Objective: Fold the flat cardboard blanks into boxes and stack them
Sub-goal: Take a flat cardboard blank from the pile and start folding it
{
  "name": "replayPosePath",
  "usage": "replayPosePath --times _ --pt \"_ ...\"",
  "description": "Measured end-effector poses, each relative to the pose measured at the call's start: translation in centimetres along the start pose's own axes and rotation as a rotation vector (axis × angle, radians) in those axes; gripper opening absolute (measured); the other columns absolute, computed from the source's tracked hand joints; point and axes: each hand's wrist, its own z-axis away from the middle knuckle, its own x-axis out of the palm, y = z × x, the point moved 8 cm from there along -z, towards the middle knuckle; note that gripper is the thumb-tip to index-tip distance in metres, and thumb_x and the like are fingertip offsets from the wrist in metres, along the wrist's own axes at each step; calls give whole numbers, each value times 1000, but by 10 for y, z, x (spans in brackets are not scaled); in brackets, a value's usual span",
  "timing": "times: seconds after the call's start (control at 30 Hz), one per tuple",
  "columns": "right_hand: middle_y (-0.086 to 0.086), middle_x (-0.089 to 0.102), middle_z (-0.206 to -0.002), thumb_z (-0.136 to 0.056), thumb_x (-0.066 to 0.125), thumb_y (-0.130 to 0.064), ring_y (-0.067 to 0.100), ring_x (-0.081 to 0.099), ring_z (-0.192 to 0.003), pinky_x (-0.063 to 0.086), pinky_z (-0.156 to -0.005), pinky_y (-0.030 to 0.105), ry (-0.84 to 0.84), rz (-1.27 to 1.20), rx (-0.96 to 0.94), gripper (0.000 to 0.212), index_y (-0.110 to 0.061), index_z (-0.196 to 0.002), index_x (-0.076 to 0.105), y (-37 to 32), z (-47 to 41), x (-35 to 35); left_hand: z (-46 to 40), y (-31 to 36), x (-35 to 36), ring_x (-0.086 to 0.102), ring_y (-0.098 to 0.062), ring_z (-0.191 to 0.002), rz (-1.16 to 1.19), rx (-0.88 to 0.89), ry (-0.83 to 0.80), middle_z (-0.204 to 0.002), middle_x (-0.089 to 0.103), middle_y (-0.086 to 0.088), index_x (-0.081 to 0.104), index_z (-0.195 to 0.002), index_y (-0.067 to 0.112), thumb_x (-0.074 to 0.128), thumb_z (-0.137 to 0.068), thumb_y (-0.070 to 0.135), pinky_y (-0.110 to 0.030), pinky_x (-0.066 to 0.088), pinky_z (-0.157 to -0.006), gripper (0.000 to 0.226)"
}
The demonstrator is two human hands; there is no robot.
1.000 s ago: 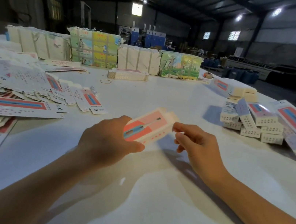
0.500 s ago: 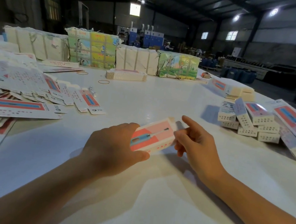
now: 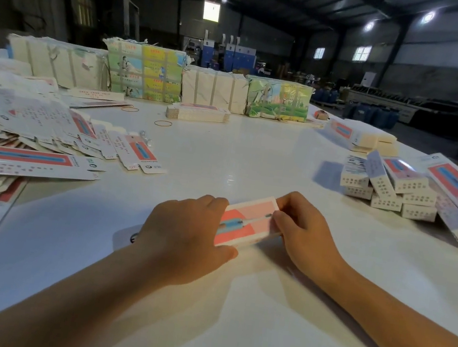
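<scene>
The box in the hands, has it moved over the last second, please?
Yes. The box has come down toward the white table, away from the far bundles.

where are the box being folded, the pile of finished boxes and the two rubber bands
box being folded [image 3: 247, 220], head view, pink top face
pile of finished boxes [image 3: 392, 188], head view, front boxes
rubber bands [image 3: 163, 123], head view, nearer band's ring

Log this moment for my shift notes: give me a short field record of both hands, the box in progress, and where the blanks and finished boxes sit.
left hand: grips the near-left end of the box
right hand: fingers curled on the far-right end
box in hand: pink and white, low over the white table
flat blanks: spread on the left
folded boxes: piled loosely on the right
rubber band: loose, far centre
wrapped bundles: along the far edge
</scene>
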Motion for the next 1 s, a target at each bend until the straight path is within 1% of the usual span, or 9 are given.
replayPosePath --times 0.27,0.37,0.43,0.57,0.67,0.73,0.8,0.9,1.0 --pt "4 60 -77 -91 57 -16 18 55 -68 45 -63 30 -114 63 -2 11 -11 -82 52 2 -1 7 0 -3 2 59 -10 -95 -39 18 31 -120 53 16 36 -125 34 49 -81 67 -20 41 -70 56" --pt "-2 57 -97 -84 66 -28 4 52 -75 40 -68 17 76 242 -139 14 -20 -91 58 -11 -5 -13 -3 -10 2 59 -10 -96 25 -25 17 -122 53 16 36 -126 35 51 -81 66 -19 42 -69 57" --pt "-6 47 -113 -80 70 -33 -2 47 -85 37 -71 8 188 220 -137 38 -24 -114 55 -11 -7 -27 -4 -15 0 59 -9 -96 83 -49 18 -122 54 17 38 -125 36 53 -81 64 -20 42 -67 55" --pt "13 62 -116 -75 71 -25 24 64 -92 55 -72 36 -56 -626 378 63 -13 -133 48 26 -8 -3 -4 -13 -3 57 -7 -95 134 -51 20 -124 53 18 38 -125 39 55 -80 63 -20 41 -65 54" --pt "21 70 -96 -71 66 -17 32 70 -87 60 -65 38 -252 -896 465 35 -1 -102 63 18 -1 15 -2 -4 -5 58 -8 -99 92 -20 44 -125 52 18 34 -131 37 52 -80 65 -20 40 -67 61" --pt "22 71 -89 -75 65 -13 33 70 -82 60 -64 41 -231 -799 395 22 0 -93 62 14 0 16 0 0 -4 58 -8 -98 66 8 64 -125 51 17 33 -131 35 49 -82 66 -20 43 -69 61" --pt "19 70 -86 -91 57 -11 35 69 -79 59 -69 46 -158 -375 183 5 -7 -91 59 6 0 10 2 4 -3 59 -9 -97 40 24 81 -123 52 14 33 -129 33 47 -83 65 -21 46 -71 58" --pt "9 65 -82 -101 37 -22 26 61 -72 48 -69 37 -50 279 -180 15 -16 -95 49 -18 8 9 5 12 -6 60 -11 -96 -46 55 141 -121 54 8 36 -129 25 45 -82 67 -23 48 -73 63" --pt "4 63 -89 -101 30 -32 18 55 -73 40 -67 29 -72 377 -277 31 -14 -121 46 -24 13 17 8 17 -11 62 -15 -90 -59 47 193 -115 58 3 41 -129 20 46 -80 67 -24 47 -69 68"
